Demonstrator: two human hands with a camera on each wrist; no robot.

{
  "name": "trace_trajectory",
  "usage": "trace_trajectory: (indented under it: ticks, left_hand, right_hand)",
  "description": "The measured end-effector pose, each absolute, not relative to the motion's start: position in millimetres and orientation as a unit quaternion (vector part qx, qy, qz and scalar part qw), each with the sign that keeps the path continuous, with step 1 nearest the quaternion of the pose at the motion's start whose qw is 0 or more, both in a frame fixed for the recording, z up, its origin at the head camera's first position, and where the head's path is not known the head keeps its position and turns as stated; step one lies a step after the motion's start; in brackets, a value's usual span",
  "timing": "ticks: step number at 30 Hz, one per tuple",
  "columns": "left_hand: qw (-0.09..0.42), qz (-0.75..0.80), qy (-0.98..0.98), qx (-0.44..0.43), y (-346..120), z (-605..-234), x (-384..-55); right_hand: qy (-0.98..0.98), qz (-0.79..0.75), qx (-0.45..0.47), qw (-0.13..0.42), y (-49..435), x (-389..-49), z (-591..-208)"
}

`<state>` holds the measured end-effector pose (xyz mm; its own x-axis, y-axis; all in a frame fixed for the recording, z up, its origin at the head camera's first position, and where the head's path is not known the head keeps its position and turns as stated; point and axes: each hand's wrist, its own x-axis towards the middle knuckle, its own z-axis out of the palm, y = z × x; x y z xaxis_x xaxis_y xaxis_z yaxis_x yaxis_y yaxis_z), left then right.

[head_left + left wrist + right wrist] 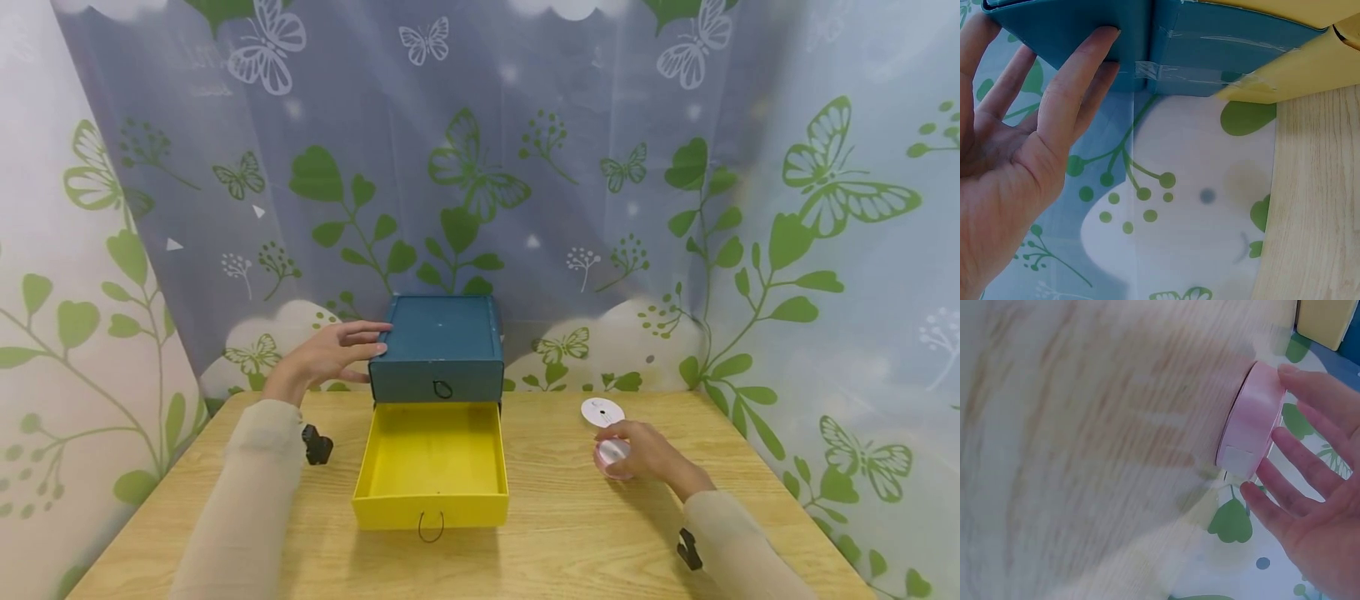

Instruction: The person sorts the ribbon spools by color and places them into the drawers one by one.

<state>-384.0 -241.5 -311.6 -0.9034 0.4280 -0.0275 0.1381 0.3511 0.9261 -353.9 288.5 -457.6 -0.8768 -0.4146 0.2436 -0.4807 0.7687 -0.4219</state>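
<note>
My left hand point(330, 354) rests against the left side of a blue drawer box point(442, 333), fingertips on its top edge and side. In the left wrist view its fingers point(1063, 94) are spread along the blue wall. Below the blue drawer a yellow drawer point(431, 454) is pulled out, with bare insides. My right hand point(645, 450) is over a pink ribbon roll point(613, 452) on the table. The right wrist view shows loosely spread fingers point(1310, 465) at the upper edge of this roll point(1252, 419), the thumb tip touching one end.
Just behind the right hand lies a white disc point(602, 412) with a centre hole. The wooden table point(555, 533) ends at a butterfly-patterned curtain point(570, 183). Black wrist pieces point(317, 446) show beside both sleeves. A dark cord loop point(431, 527) hangs from the yellow drawer's front.
</note>
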Motion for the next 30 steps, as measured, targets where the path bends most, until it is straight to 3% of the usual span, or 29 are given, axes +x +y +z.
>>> trace_trajectory:
  ticks: [30]
  left_hand:
    - [0.137, 0.536, 0.814, 0.175, -242.0, -311.5, -385.4]
  right_hand:
    - [-0.937, 0.218, 0.273, 0.020, 286.5, -358.1, -450.7]
